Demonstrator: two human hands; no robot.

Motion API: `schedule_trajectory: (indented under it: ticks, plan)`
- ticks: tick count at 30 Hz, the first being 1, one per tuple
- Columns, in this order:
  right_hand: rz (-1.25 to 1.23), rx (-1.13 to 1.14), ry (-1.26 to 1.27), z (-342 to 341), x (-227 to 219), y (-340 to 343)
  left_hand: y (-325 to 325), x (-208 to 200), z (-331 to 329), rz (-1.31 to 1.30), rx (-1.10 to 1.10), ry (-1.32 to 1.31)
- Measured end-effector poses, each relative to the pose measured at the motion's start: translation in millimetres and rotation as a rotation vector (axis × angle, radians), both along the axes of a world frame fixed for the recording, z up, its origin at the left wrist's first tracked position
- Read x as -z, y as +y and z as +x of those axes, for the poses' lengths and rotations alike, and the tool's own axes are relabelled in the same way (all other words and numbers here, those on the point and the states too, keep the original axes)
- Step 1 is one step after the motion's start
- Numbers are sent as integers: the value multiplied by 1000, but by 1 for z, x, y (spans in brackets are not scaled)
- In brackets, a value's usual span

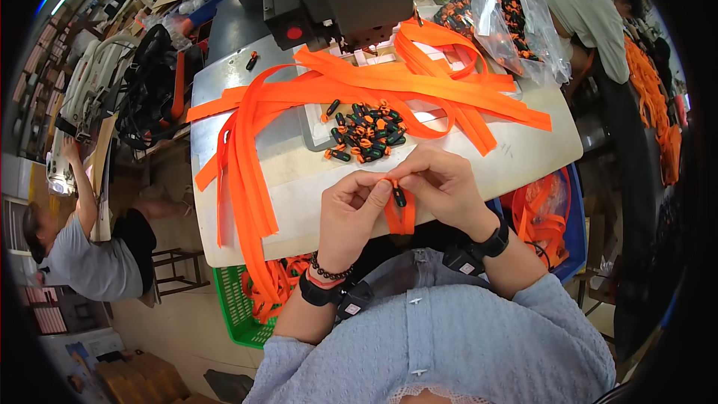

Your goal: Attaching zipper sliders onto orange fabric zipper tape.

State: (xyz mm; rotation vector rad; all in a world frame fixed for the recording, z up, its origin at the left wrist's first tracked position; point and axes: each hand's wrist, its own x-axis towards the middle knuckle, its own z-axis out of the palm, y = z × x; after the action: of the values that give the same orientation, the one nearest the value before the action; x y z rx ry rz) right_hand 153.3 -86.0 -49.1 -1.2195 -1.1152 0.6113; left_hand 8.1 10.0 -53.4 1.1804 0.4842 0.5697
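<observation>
My left hand (354,209) and my right hand (441,187) meet at the table's near edge, both with fingers pinched. Between them is the end of a short orange strip (404,221) that looks like zipper tape. A small black zipper pull (399,196) with an orange loop hangs over it, close to both thumbs. The fingertips hide exactly how pull and strip are joined. Just beyond my hands lies a pile of black-and-orange zipper pulls (366,133). Long orange strips (374,82) drape across the table behind the pile and over its left front edge.
A dark sewing machine head (351,0) stands at the back of the pale table (299,194). Below sit a green basket (238,314) and a blue bin (576,217), both holding orange strips. A clear bag of pulls (516,22) rests back right. Co-workers (97,262) (587,11) are on both sides.
</observation>
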Motion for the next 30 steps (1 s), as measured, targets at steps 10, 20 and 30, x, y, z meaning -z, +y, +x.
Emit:
schedule_trajectory:
  ticks: [10,20,30]
  plan:
    - [-49,-24,12,0,-2,-6,1,5,-4,-4,-23,14]
    - [-69,-89,195,0,1,-4,-8,-7,1,82,-27,-4]
    - [-145,38,533,18,12,3,-9,-17,5,354,253,260]
